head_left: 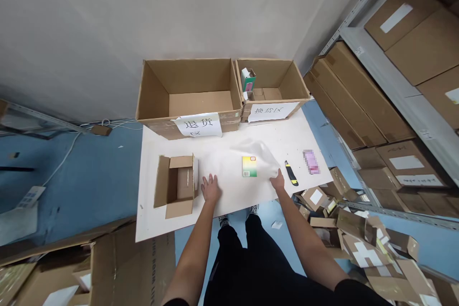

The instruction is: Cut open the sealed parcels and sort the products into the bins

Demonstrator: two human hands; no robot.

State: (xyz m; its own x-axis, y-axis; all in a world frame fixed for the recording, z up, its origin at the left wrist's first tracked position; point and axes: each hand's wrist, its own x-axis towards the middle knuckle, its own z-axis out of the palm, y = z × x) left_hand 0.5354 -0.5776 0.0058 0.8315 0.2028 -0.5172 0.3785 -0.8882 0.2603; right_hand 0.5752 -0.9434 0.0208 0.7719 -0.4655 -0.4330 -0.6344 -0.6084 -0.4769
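Note:
My left hand [211, 189] lies on the white table [229, 196] with its fingers spread, just right of an open small cardboard box [162, 181]. At the front right of the table, my right hand [277, 180] is closed on the edge of a translucent plastic bag [263, 153]. The bag spreads back and left from the fingers. Next to it, left of my right hand, a yellow and green printed packet [249, 166] with a barcode lies flat. A black and yellow utility knife [291, 173] rests to the right of that hand.
Two large open cartons with paper signs, a left one [154, 126] and a right one [299, 81], stand along the back; the right holds a green carton [248, 80]. A pink blurred item [311, 161] lies far right. Loose boxes [358, 229] and a loaded shelf [387, 76] flank the right.

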